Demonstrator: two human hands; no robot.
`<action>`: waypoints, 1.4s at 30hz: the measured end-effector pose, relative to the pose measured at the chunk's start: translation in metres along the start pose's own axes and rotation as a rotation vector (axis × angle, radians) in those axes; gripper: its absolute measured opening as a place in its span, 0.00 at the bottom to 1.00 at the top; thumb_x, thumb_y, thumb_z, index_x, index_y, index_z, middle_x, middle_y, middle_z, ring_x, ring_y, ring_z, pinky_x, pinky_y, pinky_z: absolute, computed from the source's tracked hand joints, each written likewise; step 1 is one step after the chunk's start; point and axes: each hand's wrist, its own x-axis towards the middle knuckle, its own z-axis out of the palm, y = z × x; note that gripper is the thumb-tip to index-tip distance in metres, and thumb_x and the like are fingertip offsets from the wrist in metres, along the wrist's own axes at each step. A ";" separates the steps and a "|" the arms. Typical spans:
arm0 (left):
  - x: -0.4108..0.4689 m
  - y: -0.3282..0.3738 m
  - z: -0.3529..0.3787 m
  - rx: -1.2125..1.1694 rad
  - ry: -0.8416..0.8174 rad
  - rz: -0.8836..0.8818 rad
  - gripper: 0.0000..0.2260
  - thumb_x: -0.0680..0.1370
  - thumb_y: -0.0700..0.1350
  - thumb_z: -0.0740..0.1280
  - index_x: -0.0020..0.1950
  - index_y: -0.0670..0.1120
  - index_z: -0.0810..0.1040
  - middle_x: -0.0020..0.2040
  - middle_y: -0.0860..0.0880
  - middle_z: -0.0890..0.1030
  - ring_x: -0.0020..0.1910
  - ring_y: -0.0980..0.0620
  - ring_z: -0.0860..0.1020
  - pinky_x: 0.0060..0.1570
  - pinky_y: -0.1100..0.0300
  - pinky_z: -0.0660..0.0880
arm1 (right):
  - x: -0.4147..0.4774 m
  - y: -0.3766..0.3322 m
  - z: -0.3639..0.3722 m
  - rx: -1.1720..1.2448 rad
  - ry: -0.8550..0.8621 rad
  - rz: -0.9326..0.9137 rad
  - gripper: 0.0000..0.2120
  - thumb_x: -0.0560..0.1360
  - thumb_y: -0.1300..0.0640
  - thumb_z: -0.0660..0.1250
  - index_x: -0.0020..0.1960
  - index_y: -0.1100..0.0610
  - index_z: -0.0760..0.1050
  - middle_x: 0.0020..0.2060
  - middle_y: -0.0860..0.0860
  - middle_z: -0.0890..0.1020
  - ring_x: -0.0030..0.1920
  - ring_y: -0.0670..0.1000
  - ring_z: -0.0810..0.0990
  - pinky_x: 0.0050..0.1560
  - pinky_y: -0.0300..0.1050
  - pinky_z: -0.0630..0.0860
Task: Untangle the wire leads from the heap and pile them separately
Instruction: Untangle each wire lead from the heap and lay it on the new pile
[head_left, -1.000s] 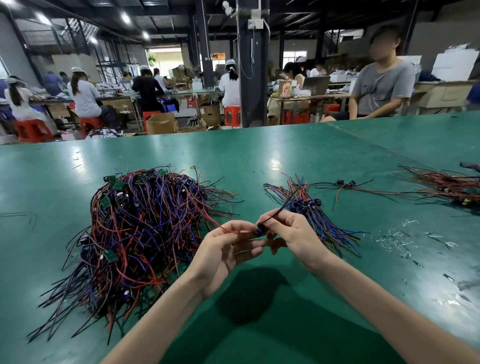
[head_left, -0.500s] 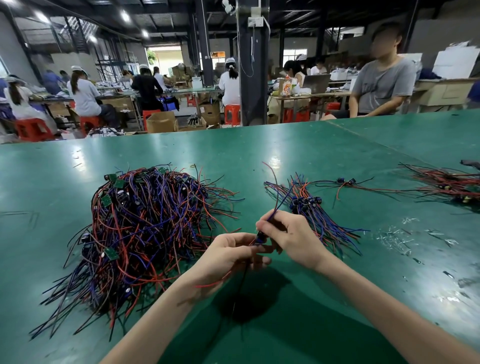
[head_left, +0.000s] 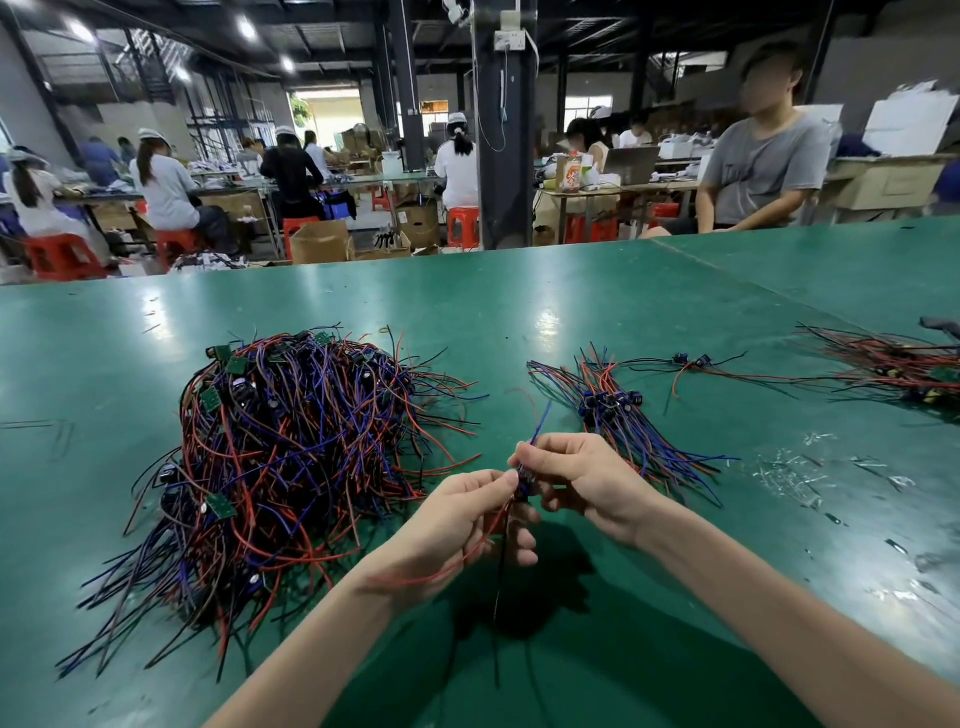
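Note:
A big tangled heap of red, blue and black wire leads (head_left: 291, 457) with small green boards lies left of centre on the green table (head_left: 519, 312). A smaller sorted pile of leads (head_left: 623, 415) lies to the right of my hands. My left hand (head_left: 467, 525) and my right hand (head_left: 582, 478) meet just above the table, both pinching one wire lead (head_left: 521, 480) at its small dark part. Its blue wire sticks up past my right fingers. Its red and black wires hang down under my left hand.
Another bunch of red and black leads (head_left: 893, 369) lies at the far right edge, with two loose leads (head_left: 691, 361) between it and the sorted pile. Clear plastic scraps (head_left: 795, 473) litter the table at right. A person in grey (head_left: 763, 166) sits beyond the table.
The lead has come free of the heap. Its red and black wires now hang below my left hand, and both hands have drawn slightly nearer to me.

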 end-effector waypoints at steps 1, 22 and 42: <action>0.000 -0.001 0.001 -0.001 0.015 0.002 0.07 0.80 0.41 0.59 0.48 0.39 0.72 0.34 0.44 0.79 0.27 0.52 0.77 0.27 0.58 0.78 | 0.000 0.001 0.001 -0.006 -0.022 -0.006 0.07 0.72 0.58 0.70 0.38 0.61 0.79 0.27 0.50 0.78 0.25 0.44 0.70 0.25 0.35 0.67; 0.003 -0.004 0.008 0.098 0.142 0.054 0.10 0.77 0.32 0.59 0.37 0.41 0.66 0.35 0.38 0.73 0.29 0.46 0.74 0.30 0.55 0.78 | 0.007 -0.002 -0.002 0.232 0.165 -0.005 0.12 0.60 0.54 0.76 0.35 0.58 0.75 0.26 0.50 0.76 0.25 0.45 0.72 0.25 0.35 0.70; -0.001 -0.004 0.010 0.001 0.195 0.090 0.10 0.81 0.38 0.58 0.40 0.38 0.73 0.31 0.43 0.79 0.26 0.47 0.78 0.29 0.57 0.79 | 0.006 -0.010 -0.010 0.324 -0.099 0.028 0.14 0.67 0.69 0.66 0.53 0.65 0.75 0.34 0.54 0.81 0.31 0.48 0.80 0.35 0.38 0.79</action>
